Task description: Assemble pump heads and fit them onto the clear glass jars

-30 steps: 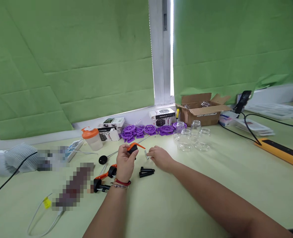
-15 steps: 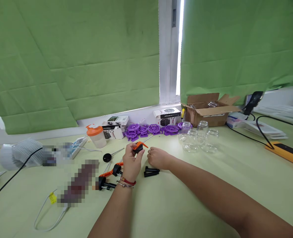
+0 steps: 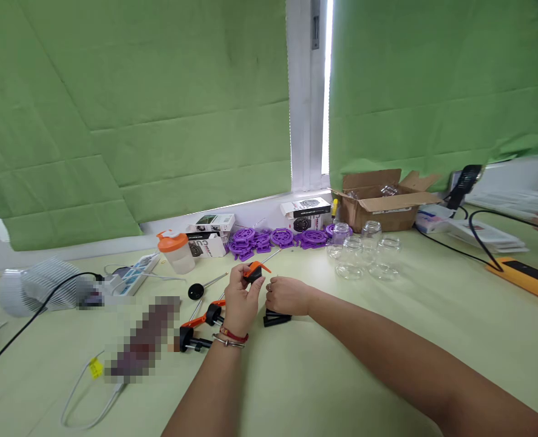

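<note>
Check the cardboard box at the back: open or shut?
Open: the cardboard box has its flaps spread, and clear items show inside.

on the desk (image 3: 333,376), jars (image 3: 352,267) stand before the box (image 3: 382,213), the bottle (image 3: 177,255) well to its left, sticks (image 3: 277,321) before it, leftward.

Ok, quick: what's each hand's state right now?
Left hand: closed, holding a black-and-orange part.
Right hand: fingers curled, near the black pieces; whether it grips anything cannot be told.
</note>
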Available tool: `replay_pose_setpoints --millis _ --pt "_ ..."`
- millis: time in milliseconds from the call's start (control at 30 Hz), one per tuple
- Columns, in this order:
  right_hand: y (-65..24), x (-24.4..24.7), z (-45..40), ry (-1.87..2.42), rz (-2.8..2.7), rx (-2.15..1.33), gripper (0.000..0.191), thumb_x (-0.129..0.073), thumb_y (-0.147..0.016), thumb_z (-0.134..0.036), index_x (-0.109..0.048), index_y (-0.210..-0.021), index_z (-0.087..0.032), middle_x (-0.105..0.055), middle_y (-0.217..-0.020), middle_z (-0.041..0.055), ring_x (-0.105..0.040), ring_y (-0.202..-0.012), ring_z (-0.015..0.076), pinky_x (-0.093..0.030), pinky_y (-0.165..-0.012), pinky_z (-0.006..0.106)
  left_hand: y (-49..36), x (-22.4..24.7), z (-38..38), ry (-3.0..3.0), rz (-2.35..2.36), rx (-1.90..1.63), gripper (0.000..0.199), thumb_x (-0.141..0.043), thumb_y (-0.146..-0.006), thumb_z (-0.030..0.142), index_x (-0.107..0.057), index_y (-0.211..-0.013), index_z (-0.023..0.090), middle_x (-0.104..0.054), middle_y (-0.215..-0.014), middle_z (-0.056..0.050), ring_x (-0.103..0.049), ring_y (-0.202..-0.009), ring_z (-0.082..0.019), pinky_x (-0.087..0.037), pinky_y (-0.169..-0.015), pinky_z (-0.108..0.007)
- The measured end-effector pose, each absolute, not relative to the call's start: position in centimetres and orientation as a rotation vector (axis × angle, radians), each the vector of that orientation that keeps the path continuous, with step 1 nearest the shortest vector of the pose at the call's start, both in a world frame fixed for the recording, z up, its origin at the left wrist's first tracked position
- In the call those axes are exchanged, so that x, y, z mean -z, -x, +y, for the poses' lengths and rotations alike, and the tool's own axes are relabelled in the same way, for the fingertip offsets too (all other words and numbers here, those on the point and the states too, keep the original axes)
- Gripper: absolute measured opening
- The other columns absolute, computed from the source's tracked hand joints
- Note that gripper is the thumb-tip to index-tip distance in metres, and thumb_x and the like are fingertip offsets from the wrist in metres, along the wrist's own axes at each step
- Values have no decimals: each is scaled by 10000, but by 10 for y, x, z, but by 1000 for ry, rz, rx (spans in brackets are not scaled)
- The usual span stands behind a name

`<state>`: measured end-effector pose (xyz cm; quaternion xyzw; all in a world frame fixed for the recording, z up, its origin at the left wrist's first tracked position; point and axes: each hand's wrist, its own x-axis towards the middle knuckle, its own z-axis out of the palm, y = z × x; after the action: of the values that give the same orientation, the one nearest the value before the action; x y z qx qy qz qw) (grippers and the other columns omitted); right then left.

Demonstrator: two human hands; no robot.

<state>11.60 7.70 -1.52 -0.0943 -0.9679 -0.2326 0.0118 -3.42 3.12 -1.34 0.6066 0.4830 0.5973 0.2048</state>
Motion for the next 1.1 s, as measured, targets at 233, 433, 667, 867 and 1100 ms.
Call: replay_pose_setpoints --millis 233,433,667,867,1100 --pt "-117 22 78 276 -2908 705 163 -465 -849 -94 -609 -798 -148 -658 -744 55 -579 -721 174 -387 -707 312 34 11 31 -1698 1327 -1670 291 -632 -767 288 -451 -985 222 -564 -887 0 -581 -762 -118 -465 -736 -262" --pt "-141 14 72 549 -2276 282 212 -428 -877 -113 -630 -897 -176 -688 -876 71 -600 -865 173 -441 -782 315 34 12 32 -1646 1263 -1695 307 -650 -750 305 -465 -980 221 -567 -924 -12 -591 -803 -131 -462 -769 -280" --pt "-179 -22 66 857 -1403 -549 133 -638 -754 -276 -677 -831 -176 -676 -786 43 -600 -715 161 -495 -704 323 28 10 27 -1641 1192 -1606 292 -654 -754 285 -471 -973 224 -584 -954 -25 -594 -829 -137 -464 -802 -304" --pt "-177 -44 41 791 -1146 -937 190 -751 -631 -298 -670 -736 -162 -656 -690 21 -590 -663 140 -496 -675 304 10 2 9 -1693 968 -1484 260 -627 -785 231 -456 -980 223 -561 -1139 -79 -577 -990 -166 -450 -865 -343" --pt "-170 -48 26 716 -1330 -884 49 -686 -696 -213 -667 -710 -170 -675 -765 33 -614 -744 155 -505 -739 315 -4 1 -8 -1744 864 -1281 245 -592 -821 213 -434 -1008 235 -532 -1239 -106 -532 -1125 -201 -443 -892 -357"
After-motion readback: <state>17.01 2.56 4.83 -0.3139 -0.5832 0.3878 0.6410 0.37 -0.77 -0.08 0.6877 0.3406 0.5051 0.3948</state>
